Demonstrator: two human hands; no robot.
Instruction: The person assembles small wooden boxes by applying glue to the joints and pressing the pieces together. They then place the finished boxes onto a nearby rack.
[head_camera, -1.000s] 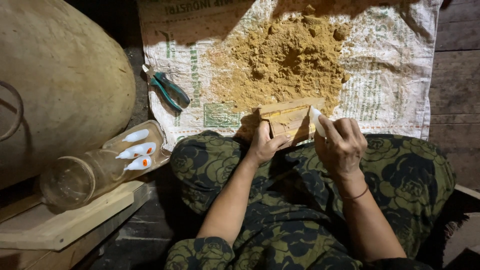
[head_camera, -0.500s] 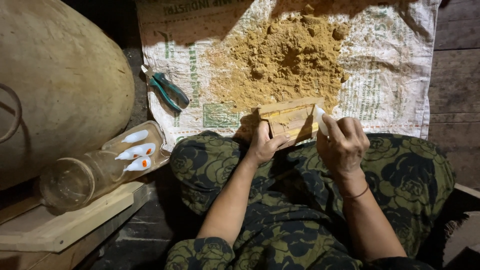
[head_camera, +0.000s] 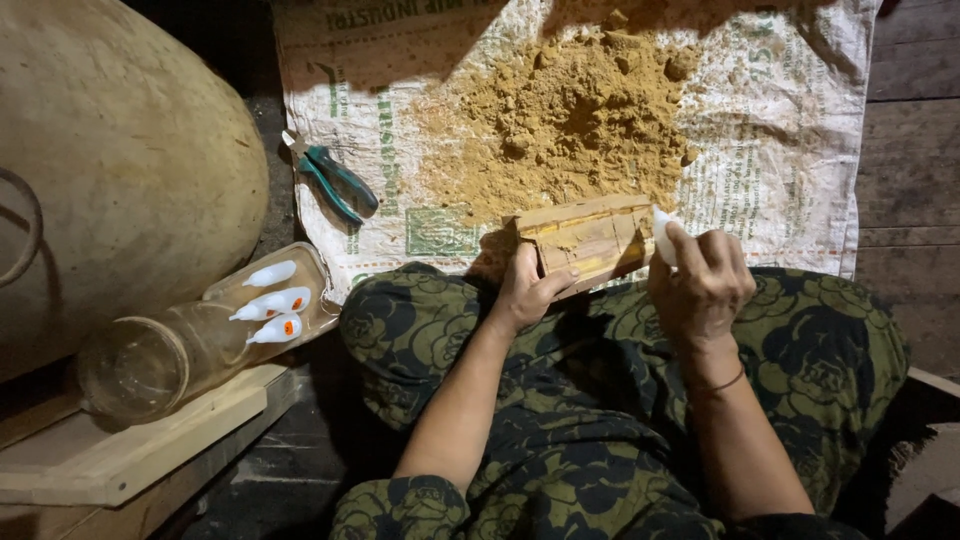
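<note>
A small wooden box-like block (head_camera: 585, 238) rests on my knees at the near edge of a pile of yellow-brown sawdust (head_camera: 570, 125). My left hand (head_camera: 527, 290) grips the block's near left side. My right hand (head_camera: 700, 280) holds a small white squeeze bottle (head_camera: 662, 235) with its tip against the block's right end. I sit with legs in dark green patterned cloth (head_camera: 600, 400).
The sawdust lies on a white woven sack (head_camera: 780, 150) spread over wooden planks. Green-handled pliers (head_camera: 335, 180) lie on the sack's left. A clear jar (head_camera: 190, 340) on its side holds more white bottles, resting on a wooden board (head_camera: 150, 445). A large tan rounded vessel (head_camera: 110, 170) fills the left.
My right hand with the white bottle has shifted slightly along the block's right end. The left hand and the block stay in place.
</note>
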